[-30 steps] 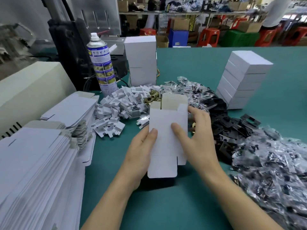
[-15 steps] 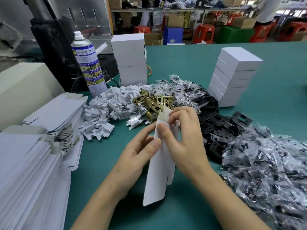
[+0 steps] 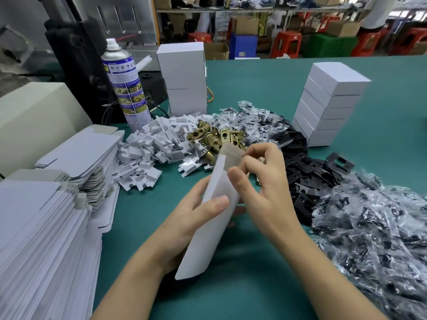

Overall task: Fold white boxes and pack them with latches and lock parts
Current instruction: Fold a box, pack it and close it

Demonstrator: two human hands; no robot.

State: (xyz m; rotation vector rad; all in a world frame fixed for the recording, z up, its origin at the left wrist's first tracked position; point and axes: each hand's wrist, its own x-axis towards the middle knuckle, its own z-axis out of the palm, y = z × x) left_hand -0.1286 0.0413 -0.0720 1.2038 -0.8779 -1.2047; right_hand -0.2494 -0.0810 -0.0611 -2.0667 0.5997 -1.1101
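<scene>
Beyond the left hand (image 3: 194, 218) and off to its left I see a spray can (image 3: 124, 84) standing upright on the teal table (image 3: 265, 88), with a black machine (image 3: 78, 65) just behind it. A beige housing (image 3: 34, 121) sits farther left. Far past the right hand (image 3: 265, 181), red stools (image 3: 286, 42), a blue crate (image 3: 245, 46) and cardboard cartons (image 3: 245, 25) stand on the floor.

Two box stacks (image 3: 184, 79) (image 3: 330, 107), one spray can (image 3: 126, 88)
</scene>
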